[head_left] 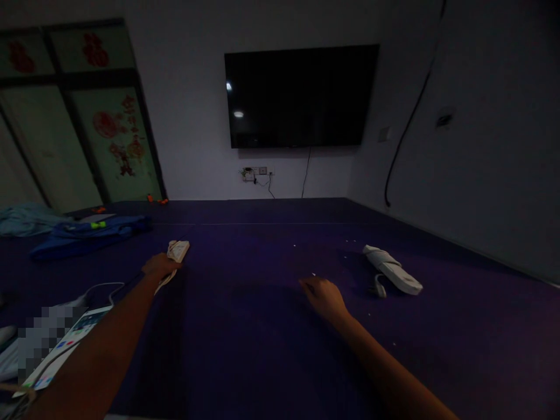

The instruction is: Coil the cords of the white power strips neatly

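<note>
My left hand reaches forward over the dark purple surface and closes on a small white power strip, whose cord trails back under the hand. My right hand rests on the purple surface with its fingers curled down, nothing visible in them. A rolled white bundle lies a short way right of the right hand, apart from it.
A phone with a lit screen and a white cable lie at the left. Blue cloth is heaped at the far left. A black wall television and a socket face me.
</note>
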`<state>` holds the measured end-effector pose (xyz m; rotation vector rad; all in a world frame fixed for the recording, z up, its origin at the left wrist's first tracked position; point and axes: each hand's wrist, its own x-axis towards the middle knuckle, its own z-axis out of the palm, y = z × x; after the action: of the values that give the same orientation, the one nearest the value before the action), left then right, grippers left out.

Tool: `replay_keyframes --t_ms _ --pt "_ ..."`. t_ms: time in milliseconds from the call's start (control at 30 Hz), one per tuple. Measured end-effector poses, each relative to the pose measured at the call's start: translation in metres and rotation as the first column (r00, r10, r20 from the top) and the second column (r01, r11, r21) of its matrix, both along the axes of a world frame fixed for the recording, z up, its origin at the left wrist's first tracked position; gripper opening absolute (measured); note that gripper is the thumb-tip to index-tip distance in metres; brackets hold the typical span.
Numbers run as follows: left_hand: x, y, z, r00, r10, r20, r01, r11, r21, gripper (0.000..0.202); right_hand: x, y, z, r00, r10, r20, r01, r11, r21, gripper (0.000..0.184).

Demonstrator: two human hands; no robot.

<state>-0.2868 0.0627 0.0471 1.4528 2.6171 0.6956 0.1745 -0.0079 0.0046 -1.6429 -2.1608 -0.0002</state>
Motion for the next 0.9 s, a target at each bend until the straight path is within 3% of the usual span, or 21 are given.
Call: replay_keyframes --t_ms 100,167,333,433,500,600,667,733,833,900 --pt "0.014 -0.006 0.005 0.995 0.080 0.066 -0.081 0.997 0.013 0.044 0.000 0.000 0.001 1.000 0.007 -0.008 -0.007 1.000 -0.022 0.036" --pt "0.029 -0.010 0.008 0.992 0.064 0.112 -0.071 0.996 0.060 0.043 0.001 0.000 0.000 1.000 0.008 -0.028 -0.008 1.000 -0.006 0.036" --pt "0.087 -0.024 0.005 0.967 -0.145 0.207 0.087 0.960 0.266 0.042 0.001 0.001 -0.001 0.986 0.056 -0.155 -0.044 0.996 0.080 0.033" --pt "0.135 -0.041 -0.003 0.921 -0.290 0.260 0.188 0.917 0.353 0.045 -0.004 0.001 -0.004 0.927 0.138 -0.349 -0.123 0.990 0.064 0.033" --pt "0.170 -0.059 -0.009 0.883 -0.381 0.273 0.255 0.880 0.402 0.051 -0.011 0.000 -0.008 0.814 0.181 -0.552 -0.210 0.978 0.011 0.039" --pt "0.218 -0.087 -0.016 0.808 -0.565 0.170 0.392 0.729 0.560 0.052 -0.025 -0.003 -0.012 0.514 0.097 -0.852 -0.334 0.938 -0.095 0.050" --pt "0.244 -0.102 -0.021 0.796 -0.605 0.038 0.468 0.654 0.595 0.049 -0.034 -0.007 -0.012 0.304 0.004 -0.953 -0.400 0.908 -0.123 0.052" --pt "0.264 -0.110 -0.026 0.786 -0.618 -0.030 0.505 0.613 0.608 0.048 -0.040 -0.011 -0.010 0.141 -0.038 -0.989 -0.449 0.888 -0.098 0.052" --pt "0.283 -0.112 -0.035 0.788 -0.612 -0.066 0.516 0.597 0.614 0.047 -0.044 -0.016 -0.006 -0.014 -0.035 -0.999 -0.452 0.891 -0.025 0.058" --pt "0.289 -0.112 -0.039 0.776 -0.627 -0.067 0.529 0.590 0.611 0.046 -0.043 -0.017 -0.005 -0.048 -0.040 -0.998 -0.412 0.911 -0.017 0.061"
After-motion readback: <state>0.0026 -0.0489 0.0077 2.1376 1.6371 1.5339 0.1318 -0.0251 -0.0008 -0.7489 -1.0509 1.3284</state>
